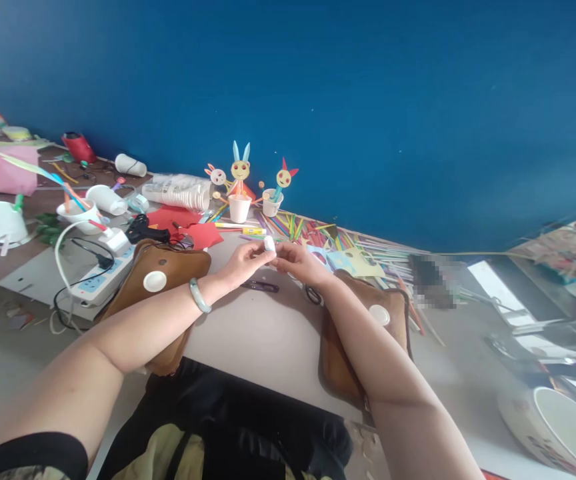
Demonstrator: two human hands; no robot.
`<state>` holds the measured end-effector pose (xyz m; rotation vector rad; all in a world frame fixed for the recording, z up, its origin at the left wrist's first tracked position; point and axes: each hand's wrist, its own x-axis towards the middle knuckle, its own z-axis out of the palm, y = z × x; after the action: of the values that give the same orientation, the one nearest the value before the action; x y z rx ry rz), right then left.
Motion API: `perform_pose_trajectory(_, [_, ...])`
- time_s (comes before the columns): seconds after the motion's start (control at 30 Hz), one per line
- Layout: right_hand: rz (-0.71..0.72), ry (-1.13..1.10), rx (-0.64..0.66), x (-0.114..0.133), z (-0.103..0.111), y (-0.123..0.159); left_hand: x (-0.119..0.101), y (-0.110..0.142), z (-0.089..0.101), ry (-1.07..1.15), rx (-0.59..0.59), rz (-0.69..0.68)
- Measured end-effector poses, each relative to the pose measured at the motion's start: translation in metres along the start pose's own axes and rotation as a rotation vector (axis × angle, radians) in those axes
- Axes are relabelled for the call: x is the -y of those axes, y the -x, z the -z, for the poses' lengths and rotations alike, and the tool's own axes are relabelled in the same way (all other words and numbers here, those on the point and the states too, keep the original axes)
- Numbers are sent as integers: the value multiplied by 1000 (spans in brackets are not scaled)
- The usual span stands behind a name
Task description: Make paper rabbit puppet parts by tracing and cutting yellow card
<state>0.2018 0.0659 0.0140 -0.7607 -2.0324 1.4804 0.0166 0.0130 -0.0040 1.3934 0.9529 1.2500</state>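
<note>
Over the table, both hands meet at a small white piece, too small to tell its kind. My left hand pinches it from the left, a pale bangle on its wrist. From the right, the fingertips of my right hand close on the same piece. Below the hands lies a flat dark slotted item, with a black loop by the right wrist. Brown padded bags with white round caps lie under the forearms, one at left and one at right.
Behind the hands stand paper-cup figures before a blue wall. Coloured sticks, red paper and stacked paper cups spread around. A power strip with cords sits left; a white bucket stands right.
</note>
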Motion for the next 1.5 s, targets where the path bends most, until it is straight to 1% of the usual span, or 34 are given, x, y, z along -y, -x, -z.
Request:
perform_pose_trajectory(0.07, [11, -29, 8, 3, -4, 0, -4, 2, -1, -26, -42, -26])
perform_pose_trajectory(0.17, [19, -44, 37, 5, -4, 1, -6, 2, -1, -22, -71, -38])
perform_pose_trajectory(0.27, [4, -25, 94, 5, -2, 2, -8, 3, -1, -20, -64, -26])
perform_pose_trajectory(0.33, [-3, -32, 94, 5, -1, 2, -11, 3, 0, -33, -55, -30])
perform_pose_trajectory(0.47, [-8, -73, -1, 2, -7, 1, -14, 3, 0, -25, -91, -79])
perform_pose_trajectory(0.53, [-5, -46, -65, 2, -12, 1, -13, 3, 0, -6, -128, -91])
perform_pose_trajectory(0.6, [13, 30, -147, 3, -18, 1, -10, 2, 0, 5, -155, -93])
perform_pose_trajectory(0.7, [53, 204, -276, 4, -27, 1, -3, -1, 1, 37, -181, -105])
perform_pose_trajectory(0.8, [94, 335, -351, 4, -32, 1, 1, -2, 2, 81, -186, -100])
perform_pose_trajectory(0.87, [100, 334, -350, 2, -34, 1, 1, -2, 2, 90, -146, -79])
perform_pose_trajectory(0.9, [93, 291, -332, 1, -34, 1, 0, -2, 3, 87, -119, -72])
perform_pose_trajectory(1.03, [63, -20, -236, -4, -31, -2, -6, 0, 5, 20, 2, -95])
perform_pose_trajectory(1.1, [75, -105, -245, -7, -30, -3, -8, 1, 6, -20, 26, -121])
perform_pose_trajectory(1.13, [85, -117, -265, -8, -30, -4, -9, 2, 6, -37, 17, -132])
perform_pose_trajectory(1.2, [100, -103, -309, -8, -31, -4, -9, 2, 5, -55, -38, -147])
perform_pose_trajectory(1.33, [134, 64, -399, -7, -37, -1, -10, 2, 4, -35, -147, -169])
perform_pose_trajectory(1.43, [159, 135, -404, -6, -40, 1, -9, 2, 4, 5, -167, -155])
perform_pose_trajectory(1.5, [165, 127, -384, -7, -40, 1, -8, 3, 5, 2, -145, -123])
